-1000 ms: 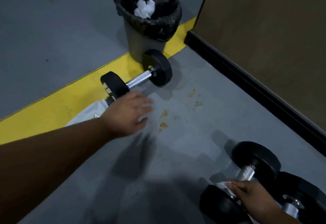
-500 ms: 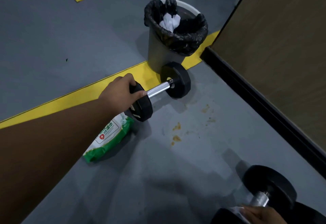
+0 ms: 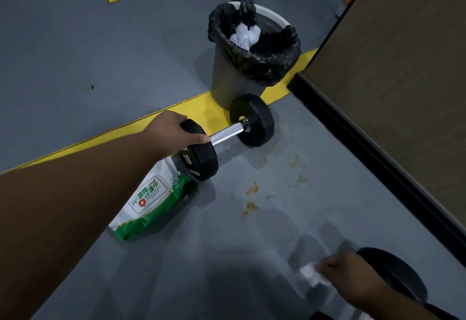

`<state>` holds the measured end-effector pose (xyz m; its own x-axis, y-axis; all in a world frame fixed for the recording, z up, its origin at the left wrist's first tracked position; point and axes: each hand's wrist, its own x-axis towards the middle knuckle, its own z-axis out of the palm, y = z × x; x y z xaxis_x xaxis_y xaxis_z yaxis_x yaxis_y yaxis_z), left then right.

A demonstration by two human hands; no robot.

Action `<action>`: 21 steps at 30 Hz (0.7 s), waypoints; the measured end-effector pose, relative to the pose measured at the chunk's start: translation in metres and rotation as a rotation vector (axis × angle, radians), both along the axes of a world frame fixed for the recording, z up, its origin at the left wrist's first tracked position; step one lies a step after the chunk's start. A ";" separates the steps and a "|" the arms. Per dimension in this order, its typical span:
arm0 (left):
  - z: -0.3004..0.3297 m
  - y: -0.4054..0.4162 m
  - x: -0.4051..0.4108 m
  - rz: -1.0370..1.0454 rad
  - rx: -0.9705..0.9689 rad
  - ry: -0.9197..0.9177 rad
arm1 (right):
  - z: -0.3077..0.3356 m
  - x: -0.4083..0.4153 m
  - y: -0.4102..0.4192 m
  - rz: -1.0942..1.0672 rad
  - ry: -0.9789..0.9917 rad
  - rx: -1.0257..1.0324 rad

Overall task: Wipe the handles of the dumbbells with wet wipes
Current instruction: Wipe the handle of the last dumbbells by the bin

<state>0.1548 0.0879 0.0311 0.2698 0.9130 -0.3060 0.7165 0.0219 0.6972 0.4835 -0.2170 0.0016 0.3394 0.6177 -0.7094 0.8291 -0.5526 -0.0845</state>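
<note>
My left hand (image 3: 174, 130) grips the near weight of the far dumbbell (image 3: 227, 135), its handle (image 3: 226, 133) running away to the right toward the bin (image 3: 234, 77), while my right hand (image 3: 353, 276), well apart, pinches a wipe (image 3: 311, 273) beside another dumbbell (image 3: 393, 274).

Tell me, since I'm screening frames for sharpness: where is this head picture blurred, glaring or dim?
Head view: the right hand and its crumpled white wipe are motion-blurred; the chrome dumbbell handle carries a bright highlight; the grey floor darkens toward the bottom edge; the green-and-white wipes pack reads sharp.
</note>
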 end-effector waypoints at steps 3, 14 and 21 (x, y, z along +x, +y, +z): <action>-0.001 0.001 -0.001 0.013 -0.020 -0.017 | -0.004 -0.019 0.017 -0.200 0.136 0.222; 0.002 -0.001 -0.001 0.008 -0.029 -0.016 | 0.015 -0.123 0.216 -0.565 0.574 0.820; -0.003 0.001 0.000 0.051 -0.033 -0.013 | -0.015 -0.152 0.290 -0.490 0.626 0.796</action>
